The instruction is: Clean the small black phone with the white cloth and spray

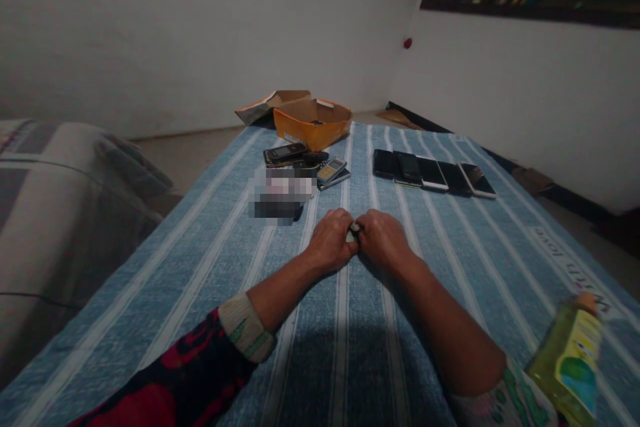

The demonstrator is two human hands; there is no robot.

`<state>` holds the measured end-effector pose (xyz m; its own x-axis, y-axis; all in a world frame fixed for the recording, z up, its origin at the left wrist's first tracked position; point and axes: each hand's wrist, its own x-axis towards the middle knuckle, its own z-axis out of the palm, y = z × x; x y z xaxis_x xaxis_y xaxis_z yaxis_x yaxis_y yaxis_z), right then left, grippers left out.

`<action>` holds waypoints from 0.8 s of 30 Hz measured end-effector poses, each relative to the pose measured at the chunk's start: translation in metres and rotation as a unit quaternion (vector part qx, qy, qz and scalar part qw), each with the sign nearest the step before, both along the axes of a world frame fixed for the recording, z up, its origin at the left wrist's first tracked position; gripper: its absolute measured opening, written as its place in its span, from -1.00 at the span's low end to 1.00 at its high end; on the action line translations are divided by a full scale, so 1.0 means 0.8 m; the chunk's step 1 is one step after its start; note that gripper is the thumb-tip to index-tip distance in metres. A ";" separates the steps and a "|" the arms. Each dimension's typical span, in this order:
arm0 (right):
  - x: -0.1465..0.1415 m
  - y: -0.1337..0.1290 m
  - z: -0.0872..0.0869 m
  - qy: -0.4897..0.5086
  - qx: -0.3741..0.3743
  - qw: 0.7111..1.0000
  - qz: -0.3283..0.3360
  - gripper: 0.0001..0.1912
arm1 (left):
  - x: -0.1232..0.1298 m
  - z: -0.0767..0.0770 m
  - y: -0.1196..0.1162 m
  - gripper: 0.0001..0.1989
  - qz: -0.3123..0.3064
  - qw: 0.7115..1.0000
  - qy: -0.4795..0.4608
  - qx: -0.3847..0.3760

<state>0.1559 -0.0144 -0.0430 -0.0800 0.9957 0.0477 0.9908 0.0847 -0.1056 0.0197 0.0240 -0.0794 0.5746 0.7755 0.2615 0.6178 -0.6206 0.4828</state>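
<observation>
I have a small pale object with a dark patch on it, too small on my feed to identify, sitting where the two hands meet above the blue striped bedspread. My left hand and right hand are both curled shut, knuckles up, fingertips turned inward and touching it. It looks pinched between them, though the fingers hide most of it and I can't tell which hand bears the hold.

Just ahead and to the left of the hands, a pixelated patch hides whatever lies there, and I can't make it out. Beyond it sit a dark slider phone and a silver keypad phone, near other dark handsets. To the right, a row of smartphones lies side by side, screens up.

At the far end of the bedspread stands an orange cardboard box, its flap open. A yellow-green plastic bottle, blurred, shows at the lower right, just beside my right sleeve. My left sleeve is dark with red patterning and a ribbed cuff. A grey striped cushion lies off to the left, against the bedspread's edge.
</observation>
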 end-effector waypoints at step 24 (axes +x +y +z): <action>0.013 -0.006 -0.001 -0.005 0.005 1.000 -0.028 -0.75 | -0.001 0.003 0.001 -0.76 -0.007 1.000 0.013 -0.004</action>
<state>0.1660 -0.0194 -0.0439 -0.0240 0.9981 0.0567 0.9951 0.0293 -0.0945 0.0190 0.0251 -0.0773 0.5927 0.7686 0.2407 0.6209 -0.6264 0.4713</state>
